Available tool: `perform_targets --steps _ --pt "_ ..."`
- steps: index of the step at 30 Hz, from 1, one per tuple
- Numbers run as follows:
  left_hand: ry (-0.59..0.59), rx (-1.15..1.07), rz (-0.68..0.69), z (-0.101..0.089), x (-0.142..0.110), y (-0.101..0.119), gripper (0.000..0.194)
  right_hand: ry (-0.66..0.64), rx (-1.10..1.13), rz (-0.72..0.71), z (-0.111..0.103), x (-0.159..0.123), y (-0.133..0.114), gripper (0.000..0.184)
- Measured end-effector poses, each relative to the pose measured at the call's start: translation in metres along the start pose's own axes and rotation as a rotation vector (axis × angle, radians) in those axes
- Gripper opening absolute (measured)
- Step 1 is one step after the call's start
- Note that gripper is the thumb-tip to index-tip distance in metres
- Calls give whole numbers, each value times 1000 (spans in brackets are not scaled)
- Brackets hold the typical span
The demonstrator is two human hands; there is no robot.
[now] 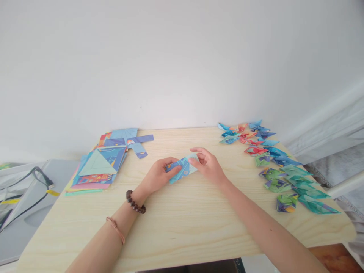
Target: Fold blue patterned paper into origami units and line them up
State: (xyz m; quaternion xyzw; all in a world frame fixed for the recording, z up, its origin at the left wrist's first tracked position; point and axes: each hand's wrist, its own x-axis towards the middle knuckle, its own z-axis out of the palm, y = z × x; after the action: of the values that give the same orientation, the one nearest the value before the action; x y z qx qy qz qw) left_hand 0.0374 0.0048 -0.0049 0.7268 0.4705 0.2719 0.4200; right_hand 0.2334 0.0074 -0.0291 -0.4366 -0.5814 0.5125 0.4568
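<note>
a folded paper [185, 169] with a blue pattern is held between both hands over the middle of the worktop [193, 223]. the left hand [159, 173] has its fingers clamped on the left end, the thumb lying flat across the printed face. the right hand [209, 165] pinches the paler right end, thumb on top, with one finger curved out above the paper's edge. whether the paper touches the wood, i cannot tell.

a bracelet of dark beads [135, 202] circles the left wrist, and a thin pinkish cord [116, 228] sits further up that forearm.

to the left lies a pile of colored sheets [93, 179], with a pale triangle [95, 163] on top. just behind it, blue paper strips [145, 138] overlap near the wall [182, 68].

to the right, folded paper pieces [256, 151] with pointed ends stand in rows running from the wall toward the near edge: blue and red ones at the back, green and teal ones nearer. past the worktop's left side, a black cable [34, 204] curves over a gray surface [61, 172].
</note>
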Motion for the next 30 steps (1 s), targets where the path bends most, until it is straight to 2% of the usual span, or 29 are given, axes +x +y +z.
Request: perform_targets --steps 2,5,9,13,16,20,24,30 --pt "-49 -36 -9 -5 0 -2 31 -23 7 23 -1 0 3 33" --pt "-84 -77 -45 -10 -2 -5 32 59 -3 -1 2 -1 5 27" --pt "-24 -161 -88 -13 -1 -10 36 112 20 35 5 -4 1 28" --pt "25 -420 -75 -16 2 -16 35 42 -9 42 4 -4 -3 27" --pt "15 -434 -67 -19 3 -16 31 18 -63 35 4 -3 -2 30" --pt "1 -444 -132 -18 3 -15 39 36 -118 43 5 -2 0 35" --pt "54 -487 -178 -15 4 -18 38 50 -76 57 4 -2 -3 40" --pt "134 -615 -168 -12 4 -21 33 27 -80 113 4 -4 -7 29"
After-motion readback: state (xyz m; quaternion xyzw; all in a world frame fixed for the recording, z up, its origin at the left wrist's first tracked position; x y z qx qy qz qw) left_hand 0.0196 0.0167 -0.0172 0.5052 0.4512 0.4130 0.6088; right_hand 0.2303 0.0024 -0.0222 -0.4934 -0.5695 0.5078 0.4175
